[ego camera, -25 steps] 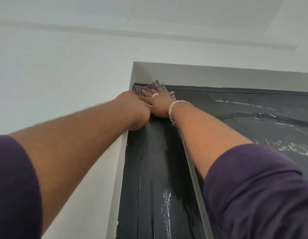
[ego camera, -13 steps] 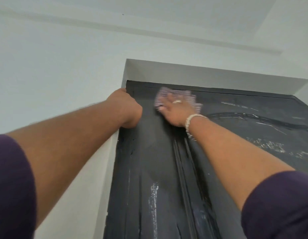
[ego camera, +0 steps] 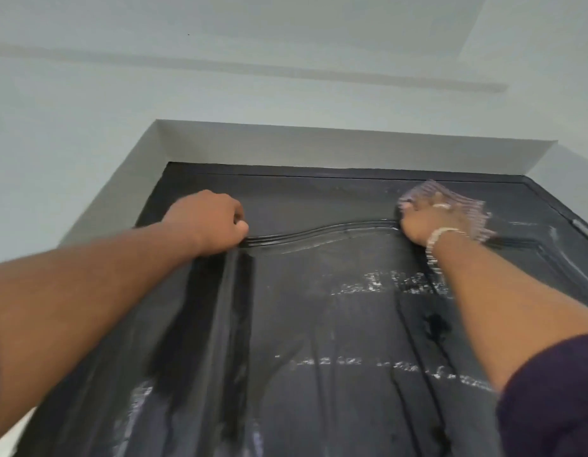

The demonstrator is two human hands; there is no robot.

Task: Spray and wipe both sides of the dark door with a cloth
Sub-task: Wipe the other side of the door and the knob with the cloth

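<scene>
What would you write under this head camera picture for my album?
Right hand presses a checked cloth on the wet dark door, near its top; left hand rests curled against it.

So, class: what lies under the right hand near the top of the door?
A checked cloth lies under the right hand, its edges fanning out past the fingers, pressed on the dark door. The door surface beneath the cloth is covered.

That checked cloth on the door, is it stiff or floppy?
Probably floppy: the cloth fans out in loose folds around the right hand. Likely light, since flat fingers alone hold it against the door. It may slide easily on the wet streaks.
</scene>
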